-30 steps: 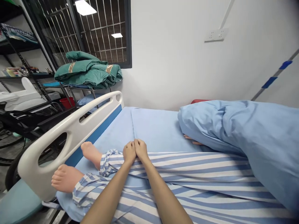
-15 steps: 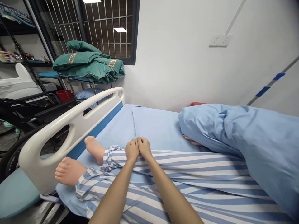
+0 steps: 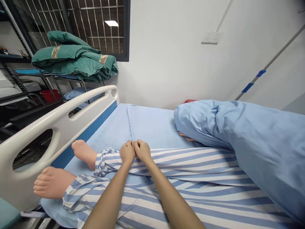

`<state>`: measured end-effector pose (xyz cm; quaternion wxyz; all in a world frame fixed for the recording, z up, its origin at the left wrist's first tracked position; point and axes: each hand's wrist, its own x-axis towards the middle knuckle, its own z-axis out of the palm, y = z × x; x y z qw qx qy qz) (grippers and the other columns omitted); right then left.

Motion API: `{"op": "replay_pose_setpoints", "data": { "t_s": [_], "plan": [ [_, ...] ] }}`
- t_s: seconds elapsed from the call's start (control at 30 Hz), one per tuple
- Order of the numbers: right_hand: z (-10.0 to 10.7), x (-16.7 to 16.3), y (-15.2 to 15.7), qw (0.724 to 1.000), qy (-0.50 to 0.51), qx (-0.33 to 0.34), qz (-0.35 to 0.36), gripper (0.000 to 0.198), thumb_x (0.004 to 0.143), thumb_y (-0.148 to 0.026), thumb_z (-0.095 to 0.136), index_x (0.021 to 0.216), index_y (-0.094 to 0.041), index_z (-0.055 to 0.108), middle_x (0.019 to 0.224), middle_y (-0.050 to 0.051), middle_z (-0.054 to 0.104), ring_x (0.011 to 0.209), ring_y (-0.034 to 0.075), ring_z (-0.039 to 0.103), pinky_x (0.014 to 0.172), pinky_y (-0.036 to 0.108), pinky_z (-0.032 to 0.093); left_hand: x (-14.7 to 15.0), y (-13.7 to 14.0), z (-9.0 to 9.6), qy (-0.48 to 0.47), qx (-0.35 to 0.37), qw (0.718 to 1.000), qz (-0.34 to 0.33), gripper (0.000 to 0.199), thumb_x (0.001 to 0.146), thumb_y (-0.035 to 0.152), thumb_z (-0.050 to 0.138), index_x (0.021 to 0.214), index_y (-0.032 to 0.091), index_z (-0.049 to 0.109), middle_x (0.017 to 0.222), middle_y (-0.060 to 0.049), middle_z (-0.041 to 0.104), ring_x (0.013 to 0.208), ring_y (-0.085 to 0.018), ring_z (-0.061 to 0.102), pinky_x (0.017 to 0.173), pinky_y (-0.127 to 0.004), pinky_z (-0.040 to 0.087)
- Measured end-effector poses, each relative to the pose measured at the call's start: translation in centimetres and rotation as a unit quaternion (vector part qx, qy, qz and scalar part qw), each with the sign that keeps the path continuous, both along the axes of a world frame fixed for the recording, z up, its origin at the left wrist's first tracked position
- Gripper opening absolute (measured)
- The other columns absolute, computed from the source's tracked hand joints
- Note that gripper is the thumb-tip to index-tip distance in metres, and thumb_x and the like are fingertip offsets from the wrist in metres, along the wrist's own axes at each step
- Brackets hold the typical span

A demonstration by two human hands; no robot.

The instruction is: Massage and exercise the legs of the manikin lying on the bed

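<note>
My left hand (image 3: 127,151) and my right hand (image 3: 142,150) lie side by side, touching, on the far leg of blue-and-white striped trousers (image 3: 176,160). Both are closed, their fingers curled over the far side of the leg, where the fingertips are hidden. The trousers are worn by a lying figure whose bare feet, the far foot (image 3: 84,152) and the near foot (image 3: 52,183), look like a manikin's. A light blue quilt (image 3: 252,136) is bunched over the figure's upper part. Fingertips (image 3: 187,136) of the figure show from under its edge.
The light blue bed sheet (image 3: 152,122) runs to the white wall. A cream footboard (image 3: 57,111) stands at the left. Behind it are a folded green quilt (image 3: 76,60) on a metal-framed bed, a red bucket (image 3: 50,95) and a black-armed chair. A pole (image 3: 274,60) leans at the right.
The view has shifted, so bed, footboard and quilt sit further left. Both hands stay closed on the trouser leg, and the right hand has rolled slightly.
</note>
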<state>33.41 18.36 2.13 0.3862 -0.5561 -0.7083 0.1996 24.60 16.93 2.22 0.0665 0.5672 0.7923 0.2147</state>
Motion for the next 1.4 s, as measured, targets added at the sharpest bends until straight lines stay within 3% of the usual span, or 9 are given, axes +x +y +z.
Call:
{"op": "replay_pose_setpoints", "data": {
  "t_s": [0.27, 0.5, 0.67, 0.83, 1.07, 1.4],
  "plan": [
    [0.1, 0.0, 0.0, 1.0, -0.01, -0.007, -0.012, 0.03, 0.081, -0.031, 0.037, 0.054, -0.019, 0.042, 0.05, -0.003, 0.042, 0.049, 0.01, 0.035, 0.051, 0.024, 0.019, 0.1, 0.2, -0.2, 0.007, -0.004, 1.0, -0.007, 0.035, 0.085, 0.039, 0.028, 0.08, 0.022, 0.058, 0.078, -0.008, 0.065, 0.075, -0.021, 0.058, 0.058, -0.028, 0.031],
    [0.0, 0.1, 0.1, 0.999, 0.044, -0.008, -0.019, 0.029, 0.079, -0.028, 0.039, 0.052, -0.019, 0.04, 0.048, -0.004, 0.04, 0.049, 0.009, 0.033, 0.05, 0.023, 0.02, -0.2, 0.3, -0.3, -0.026, 0.011, 1.0, -0.005, 0.031, 0.081, 0.036, 0.031, 0.065, 0.022, 0.055, 0.071, -0.007, 0.062, 0.068, -0.019, 0.053, 0.055, -0.027, 0.027],
    [0.3, 0.4, 0.6, 0.986, 0.164, -0.007, -0.006, 0.032, 0.078, -0.031, 0.038, 0.049, -0.019, 0.032, 0.045, -0.006, 0.031, 0.047, 0.009, 0.031, 0.048, 0.022, 0.022, 0.4, 1.4, 0.9, -0.161, 0.072, 0.984, -0.023, 0.029, 0.075, 0.033, 0.038, 0.05, 0.019, 0.044, 0.051, 0.0, 0.049, 0.055, -0.013, 0.043, 0.053, -0.024, 0.026],
    [0.4, 0.7, 1.2, 0.96, 0.278, -0.032, -0.005, 0.034, 0.078, -0.036, 0.039, 0.049, -0.019, 0.033, 0.046, -0.006, 0.032, 0.049, 0.009, 0.032, 0.048, 0.021, 0.025, 3.2, 2.3, 1.2, -0.359, 0.174, 0.917, -0.002, 0.027, 0.075, 0.03, 0.036, 0.051, 0.019, 0.038, 0.047, 0.005, 0.039, 0.049, -0.009, 0.036, 0.049, -0.021, 0.027],
    [0.0, 0.8, 1.2, 0.945, 0.322, -0.04, -0.028, 0.033, 0.077, -0.036, 0.042, 0.051, -0.02, 0.03, 0.048, -0.006, 0.031, 0.05, 0.008, 0.03, 0.047, 0.022, 0.025, 4.2, 1.2, 0.3, -0.214, 0.137, 0.967, -0.032, 0.03, 0.082, 0.029, 0.035, 0.054, 0.02, 0.043, 0.055, 0.001, 0.051, 0.053, -0.011, 0.041, 0.056, -0.024, 0.027],
    [0.1, 0.9, 1.0, 0.953, 0.301, -0.035, -0.018, 0.034, 0.078, -0.035, 0.042, 0.051, -0.02, 0.028, 0.047, -0.007, 0.027, 0.049, 0.008, 0.028, 0.046, 0.022, 0.024, 4.0, 0.9, 0.5, -0.15, 0.087, 0.985, -0.021, 0.028, 0.086, 0.03, 0.035, 0.067, 0.02, 0.054, 0.069, -0.003, 0.063, 0.066, -0.014, 0.053, 0.06, -0.025, 0.029]
  ]
}}
